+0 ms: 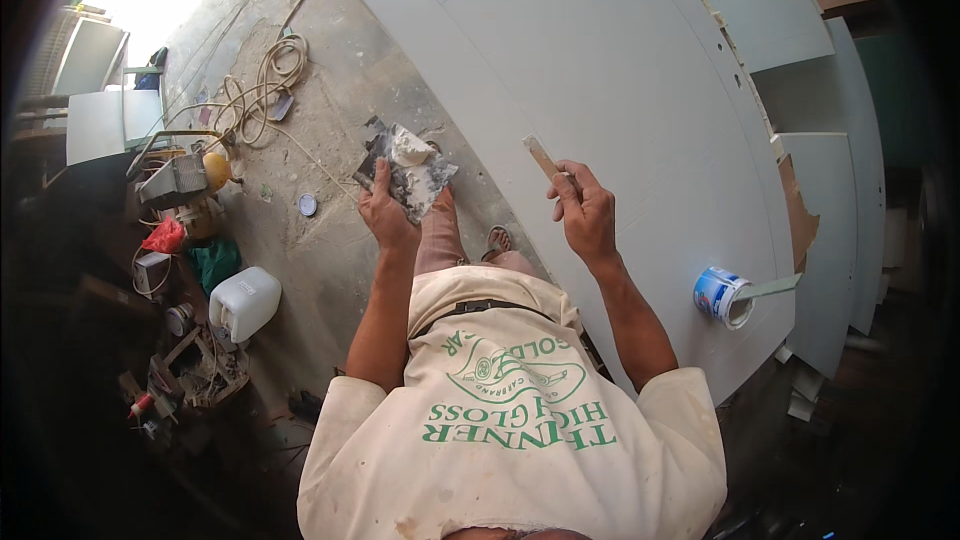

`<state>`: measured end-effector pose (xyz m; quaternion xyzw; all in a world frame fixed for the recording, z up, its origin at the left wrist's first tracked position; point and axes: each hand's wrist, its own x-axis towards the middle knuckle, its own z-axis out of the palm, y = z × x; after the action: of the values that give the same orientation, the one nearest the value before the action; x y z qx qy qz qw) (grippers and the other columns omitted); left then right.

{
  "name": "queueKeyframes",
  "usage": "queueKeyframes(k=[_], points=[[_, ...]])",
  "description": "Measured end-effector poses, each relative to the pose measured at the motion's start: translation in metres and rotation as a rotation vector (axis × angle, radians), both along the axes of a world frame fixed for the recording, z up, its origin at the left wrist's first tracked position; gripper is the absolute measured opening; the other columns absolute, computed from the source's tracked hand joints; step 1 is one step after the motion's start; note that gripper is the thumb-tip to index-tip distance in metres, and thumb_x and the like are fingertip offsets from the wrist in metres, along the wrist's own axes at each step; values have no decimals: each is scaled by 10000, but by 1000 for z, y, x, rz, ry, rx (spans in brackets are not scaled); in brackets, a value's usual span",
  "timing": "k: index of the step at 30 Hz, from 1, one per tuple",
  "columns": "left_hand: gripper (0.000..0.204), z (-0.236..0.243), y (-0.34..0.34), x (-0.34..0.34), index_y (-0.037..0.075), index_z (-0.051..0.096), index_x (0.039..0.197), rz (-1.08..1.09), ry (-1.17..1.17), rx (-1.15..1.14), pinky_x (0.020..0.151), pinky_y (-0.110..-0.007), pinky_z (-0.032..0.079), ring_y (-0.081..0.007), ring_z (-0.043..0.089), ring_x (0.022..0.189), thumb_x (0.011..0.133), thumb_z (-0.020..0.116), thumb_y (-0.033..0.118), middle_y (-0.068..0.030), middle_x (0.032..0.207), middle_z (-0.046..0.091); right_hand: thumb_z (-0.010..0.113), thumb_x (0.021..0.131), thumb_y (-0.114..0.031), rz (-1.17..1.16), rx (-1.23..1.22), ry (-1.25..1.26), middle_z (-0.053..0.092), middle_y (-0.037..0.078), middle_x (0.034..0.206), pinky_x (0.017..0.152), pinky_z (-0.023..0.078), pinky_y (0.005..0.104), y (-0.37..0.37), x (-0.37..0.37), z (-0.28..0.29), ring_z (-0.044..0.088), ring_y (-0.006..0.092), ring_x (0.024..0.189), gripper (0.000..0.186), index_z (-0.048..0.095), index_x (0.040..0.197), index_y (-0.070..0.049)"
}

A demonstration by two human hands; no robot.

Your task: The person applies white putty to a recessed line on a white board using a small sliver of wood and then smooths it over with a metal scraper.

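Note:
My left hand (391, 211) grips a dark, ragged flat piece (420, 189) smeared with white paste and bearing a white lump (408, 147). In my right hand (585, 210) is a narrow putty knife (538, 155) with pale residue on its tip, held above a large pale grey panel (600, 60) that fills the right half of the view. On that panel, to the right of my right hand, stands a blue-and-white can (714, 292) with a flat pale strip (770, 286) across its mouth.
Left on the concrete floor (300, 180) lie a coiled cable (270, 80), a small round lid (308, 205), a machine (178, 185), a red bag (164, 235), a white jug (245, 305) and scrap pieces. More grey boards (835, 200) lean at the right. My sandaled foot (499, 240) is beside the panel.

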<state>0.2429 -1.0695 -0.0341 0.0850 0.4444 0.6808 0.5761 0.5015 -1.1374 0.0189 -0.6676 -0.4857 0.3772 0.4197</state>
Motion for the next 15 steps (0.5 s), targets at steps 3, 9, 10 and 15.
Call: queueKeyframes(k=[3,9,10,15], points=[[116,-12,29,-42,9,709,1032,80,95,-44,717,-341,616,-179,729,813,990,673,110,-86,981,746,564,1037,-130,8,195,-381,676,143,733,558,518,390,93,-12,-16,664,319,613,138,653,1094,-41],[115,-41,113,-116,14,699,1041,187,145,-163,688,-340,599,-167,718,787,995,668,114,-70,968,741,593,995,-129,7,591,-551,720,162,830,590,556,461,352,-78,-47,697,393,697,174,628,1137,-36],[117,-46,131,-128,13,697,1045,215,148,-190,684,-340,598,-165,717,787,997,666,116,-68,966,740,597,987,-128,29,575,-563,723,159,826,587,558,461,400,-93,-50,700,389,692,169,628,1128,-40],[141,-18,211,-182,3,687,1061,219,185,-219,696,-339,599,-169,719,795,1004,659,130,-69,961,733,619,952,-143,146,482,-727,714,138,721,569,576,445,612,-163,-60,716,356,645,76,628,974,-71]])
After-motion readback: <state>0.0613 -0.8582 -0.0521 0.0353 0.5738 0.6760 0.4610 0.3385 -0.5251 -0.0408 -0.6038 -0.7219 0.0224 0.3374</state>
